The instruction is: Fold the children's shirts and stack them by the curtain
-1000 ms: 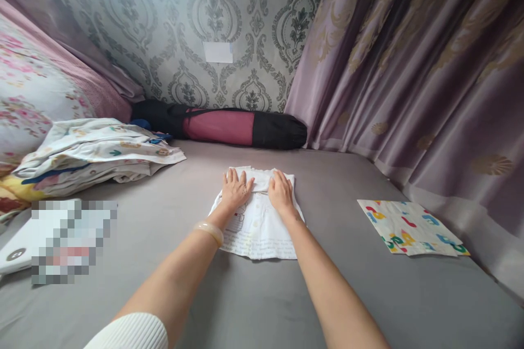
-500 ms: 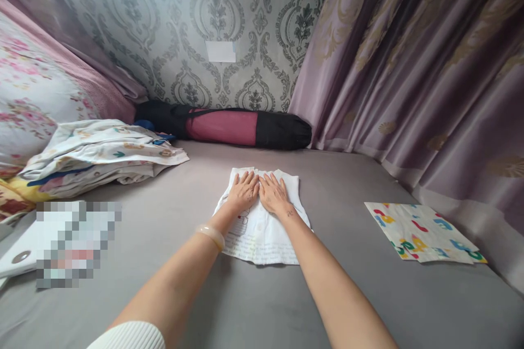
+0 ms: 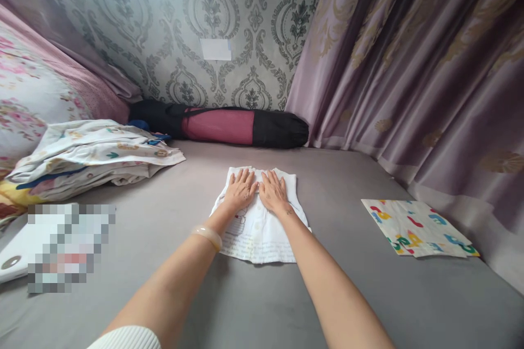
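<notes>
1. At 6 o'clock, flat on grey sheet point(image 3: 409, 305): white shirt point(image 3: 258, 234).
2. On shirt, 11 o'clock: left hand point(image 3: 242, 191), palm down, fingers slightly spread.
3. On shirt, 1 o'clock: right hand point(image 3: 273, 192), fingers likewise.

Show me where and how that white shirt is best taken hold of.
I'd pinch the middle of the near hem of the white shirt, coming in low from the person's side. The shirt lies flat on the grey sheet with that thin edge uncovered, while the left hand and right hand rest flat on its far part.
</notes>
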Available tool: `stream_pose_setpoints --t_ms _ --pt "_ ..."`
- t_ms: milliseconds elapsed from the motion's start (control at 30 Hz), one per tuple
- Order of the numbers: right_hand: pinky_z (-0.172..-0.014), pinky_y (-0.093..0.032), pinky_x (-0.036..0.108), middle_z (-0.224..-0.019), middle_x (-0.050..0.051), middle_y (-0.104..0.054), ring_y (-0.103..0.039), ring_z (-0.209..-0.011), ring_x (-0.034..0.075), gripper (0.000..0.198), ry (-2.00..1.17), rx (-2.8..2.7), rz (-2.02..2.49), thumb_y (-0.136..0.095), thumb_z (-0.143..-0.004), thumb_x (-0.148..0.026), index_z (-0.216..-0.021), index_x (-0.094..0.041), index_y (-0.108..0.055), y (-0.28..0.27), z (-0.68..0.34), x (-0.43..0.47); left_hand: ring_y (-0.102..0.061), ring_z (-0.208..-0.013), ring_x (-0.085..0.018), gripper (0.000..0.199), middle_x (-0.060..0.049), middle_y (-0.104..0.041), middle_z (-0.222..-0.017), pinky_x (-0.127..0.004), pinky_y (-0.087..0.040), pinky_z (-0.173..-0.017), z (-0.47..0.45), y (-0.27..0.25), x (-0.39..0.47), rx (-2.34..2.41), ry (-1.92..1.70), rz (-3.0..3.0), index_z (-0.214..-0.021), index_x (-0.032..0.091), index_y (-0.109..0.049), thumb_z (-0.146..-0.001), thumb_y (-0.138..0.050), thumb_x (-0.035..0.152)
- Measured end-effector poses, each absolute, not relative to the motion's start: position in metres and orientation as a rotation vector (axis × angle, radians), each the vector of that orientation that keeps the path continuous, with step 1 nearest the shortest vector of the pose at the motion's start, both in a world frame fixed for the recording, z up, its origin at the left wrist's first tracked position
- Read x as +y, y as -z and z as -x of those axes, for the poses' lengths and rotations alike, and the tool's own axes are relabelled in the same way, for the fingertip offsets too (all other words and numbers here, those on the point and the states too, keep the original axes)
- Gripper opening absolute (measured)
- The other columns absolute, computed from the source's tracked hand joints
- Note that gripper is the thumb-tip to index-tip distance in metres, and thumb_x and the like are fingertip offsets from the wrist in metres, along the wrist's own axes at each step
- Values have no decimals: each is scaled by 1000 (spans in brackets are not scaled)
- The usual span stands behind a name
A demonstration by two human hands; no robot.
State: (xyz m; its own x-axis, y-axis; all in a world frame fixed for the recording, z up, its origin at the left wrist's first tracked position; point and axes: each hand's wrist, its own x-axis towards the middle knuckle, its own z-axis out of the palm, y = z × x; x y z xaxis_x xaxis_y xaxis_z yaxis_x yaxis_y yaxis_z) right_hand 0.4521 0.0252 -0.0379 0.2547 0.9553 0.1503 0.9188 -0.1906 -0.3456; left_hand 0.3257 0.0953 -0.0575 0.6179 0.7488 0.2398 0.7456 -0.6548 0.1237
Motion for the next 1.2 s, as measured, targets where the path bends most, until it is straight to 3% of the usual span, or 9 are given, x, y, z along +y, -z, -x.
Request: stream_pose_setpoints --t_ms 133,333,800,967,1200 --pt "-116 -3 57 -162 13 -17 -8 -149 28 54 -40 -1638 2242 -33 -98 -34 -150 -18 -35 40 -450 24 -25 -146 -32 58 -13 -35 -156 -54 -17 -117 -326 55 93 1381 -451 -2809 -148 19 -38 -99 -24 47" --pt "-114 -8 61 -156 13 -32 -21 -145 32 50 -90 -1621 2298 -31 -99 -38 -144 -22 -46 37 -447 23 -35 -139 -35 57 -15 -43 -150 -56 -25 -112 -327 52 91 1394 -375 -2801 -145 20 -42 -99 -27 50" --pt "-115 -4 56 -158 16 -28 -15 -147 31 55 92 -1478 2318 -29 -99 -43 -146 -17 -42 46 -448 23 -34 -140 -34 53 -20 -47 -145 -54 -24 -113 -323 55 89 1579 -588 -2737 -138 13 -49 -100 -26 44" --pt "-114 -9 56 -154 16 -35 -25 -143 31 53 10 -1489 2348 -29 -99 -41 -145 -18 -44 46 -448 25 -36 -138 -35 49 -20 -48 -142 -53 -32 -109 -323 52 89 1551 -492 -2726 -134 13 -50 -100 -28 41" --pt "-116 -4 56 -159 14 -28 -18 -147 29 56 -188 -1538 2325 -28 -100 -45 -148 -18 -40 36 -454 22 -41 -133 -32 41 -19 -53 -132 -50 -36 -105 -319 49 91 1497 -552 -2704 -123 17 -55 -100 -29 39"
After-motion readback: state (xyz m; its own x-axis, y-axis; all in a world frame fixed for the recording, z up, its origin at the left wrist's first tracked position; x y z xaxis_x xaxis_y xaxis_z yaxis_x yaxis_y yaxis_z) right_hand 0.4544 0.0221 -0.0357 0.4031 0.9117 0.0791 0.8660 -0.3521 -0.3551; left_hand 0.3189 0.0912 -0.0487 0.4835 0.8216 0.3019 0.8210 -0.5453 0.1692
